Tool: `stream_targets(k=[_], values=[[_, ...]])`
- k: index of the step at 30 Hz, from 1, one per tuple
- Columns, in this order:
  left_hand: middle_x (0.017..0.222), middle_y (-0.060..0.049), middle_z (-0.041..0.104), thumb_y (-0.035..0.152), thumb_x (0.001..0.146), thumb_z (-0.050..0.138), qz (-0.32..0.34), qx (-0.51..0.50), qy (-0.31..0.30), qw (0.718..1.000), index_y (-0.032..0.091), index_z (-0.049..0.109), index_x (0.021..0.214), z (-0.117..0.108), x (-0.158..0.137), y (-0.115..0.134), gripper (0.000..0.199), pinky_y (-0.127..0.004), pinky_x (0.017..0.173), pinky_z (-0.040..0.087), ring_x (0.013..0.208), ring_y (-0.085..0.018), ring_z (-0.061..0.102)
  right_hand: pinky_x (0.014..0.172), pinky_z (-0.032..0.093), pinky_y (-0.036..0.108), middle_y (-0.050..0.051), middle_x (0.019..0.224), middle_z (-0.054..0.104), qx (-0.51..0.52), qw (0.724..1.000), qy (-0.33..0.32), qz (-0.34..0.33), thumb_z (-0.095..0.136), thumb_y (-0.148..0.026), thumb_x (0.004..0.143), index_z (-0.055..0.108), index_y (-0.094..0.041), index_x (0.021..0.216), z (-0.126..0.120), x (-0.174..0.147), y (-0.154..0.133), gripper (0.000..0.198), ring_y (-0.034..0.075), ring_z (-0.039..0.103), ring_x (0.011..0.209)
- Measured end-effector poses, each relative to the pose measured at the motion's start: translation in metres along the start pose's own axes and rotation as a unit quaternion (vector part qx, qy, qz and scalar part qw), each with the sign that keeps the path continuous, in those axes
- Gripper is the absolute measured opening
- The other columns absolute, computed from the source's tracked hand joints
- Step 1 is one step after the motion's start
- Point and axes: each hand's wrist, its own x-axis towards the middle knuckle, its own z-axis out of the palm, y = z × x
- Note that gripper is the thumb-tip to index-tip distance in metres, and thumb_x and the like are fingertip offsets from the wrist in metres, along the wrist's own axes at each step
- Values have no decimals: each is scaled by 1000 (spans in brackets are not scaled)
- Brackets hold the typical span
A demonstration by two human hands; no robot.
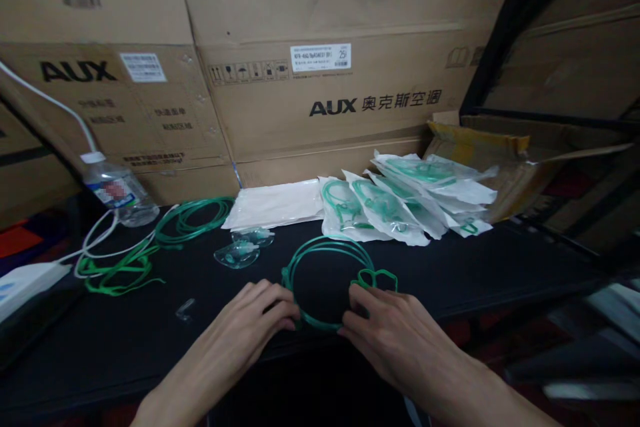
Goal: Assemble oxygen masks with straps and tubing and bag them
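Observation:
A coil of green tubing (331,242) lies on the black table between my hands. My left hand (267,307) has its fingers curled round the coil's left side. On the right, my right hand (377,317) is closed at the coil's lower right edge, by a loop of bright green elastic strap (385,273); its fingertips are partly hidden. Just beyond my left hand are two clear masks (237,253). A small clear plastic piece (185,309) rests to the left of that hand.
Several white-and-clear packets with green tubing (383,203) lie at the back right, beside a white packet (275,205). More coiled tubing (193,220), green straps (120,270), a bottle (120,190) and a power strip (30,287) are left. Cartons (325,120) stand behind; an open carton (480,147) is right.

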Motion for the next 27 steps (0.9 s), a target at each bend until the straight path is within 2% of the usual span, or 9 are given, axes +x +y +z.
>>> stream_targets(k=[7, 10, 13, 17, 19, 22, 25, 27], values=[[106, 1, 70, 13, 98, 63, -62, 54, -10, 997, 27, 63, 108, 18, 0, 38, 18, -43, 92, 48, 95, -23, 66, 60, 46, 33, 3, 96, 69, 7, 999, -17, -33, 78, -13, 87, 67, -25, 95, -4, 15, -14, 19, 25, 70, 81], [106, 1, 69, 13, 96, 66, -90, 38, -7, 995, 27, 62, 110, 23, 0, 38, 19, -45, 91, 50, 93, -24, 66, 61, 48, 32, 4, 99, 70, 13, 999, -16, -30, 78, -19, 89, 69, -25, 105, -9, 16, -11, 20, 24, 70, 82], [108, 2, 67, 19, 99, 64, -99, -8, -1, 995, 28, 61, 111, 23, -4, 32, 16, -41, 91, 52, 95, -22, 66, 58, 45, 31, 4, 102, 69, 8, 1000, -16, 4, 77, -26, 91, 70, -26, 115, -15, 9, 5, 25, 23, 70, 78], [107, 2, 65, 26, 106, 52, -85, -70, 30, 993, 28, 60, 108, 19, -11, 25, 9, -31, 87, 54, 97, -17, 66, 56, 38, 30, 4, 97, 67, -20, 998, -45, 26, 74, -19, 92, 72, -25, 99, -21, -2, 28, 10, 22, 67, 76], [106, 2, 66, 28, 108, 46, -75, -75, 50, 993, 28, 60, 108, 17, -13, 25, 14, -28, 85, 55, 96, -16, 67, 57, 36, 31, 2, 95, 66, -19, 999, -44, 3, 74, -14, 91, 70, -25, 94, -20, -4, 29, 12, 20, 64, 77], [102, 1, 68, 34, 109, 42, -56, -45, 80, 994, 28, 60, 109, 18, -15, 31, 19, -29, 82, 57, 92, -17, 68, 58, 36, 32, -1, 92, 65, -16, 999, -13, -47, 73, -13, 92, 65, -25, 93, -14, -3, 18, 15, 19, 60, 74], [100, 0, 70, 35, 110, 40, -37, 8, 111, 993, 27, 61, 114, 24, -16, 40, 23, -32, 83, 59, 91, -19, 70, 61, 40, 34, 0, 94, 66, -11, 995, 16, -93, 75, -15, 90, 64, -23, 98, -8, 4, -2, 16, 20, 60, 76], [101, -1, 71, 32, 110, 40, -28, 37, 122, 992, 26, 60, 118, 29, -16, 45, 23, -34, 86, 59, 93, -20, 71, 62, 43, 35, 0, 95, 67, -14, 994, 24, -102, 79, -15, 87, 64, -20, 100, -6, 8, -11, 21, 21, 61, 78]])
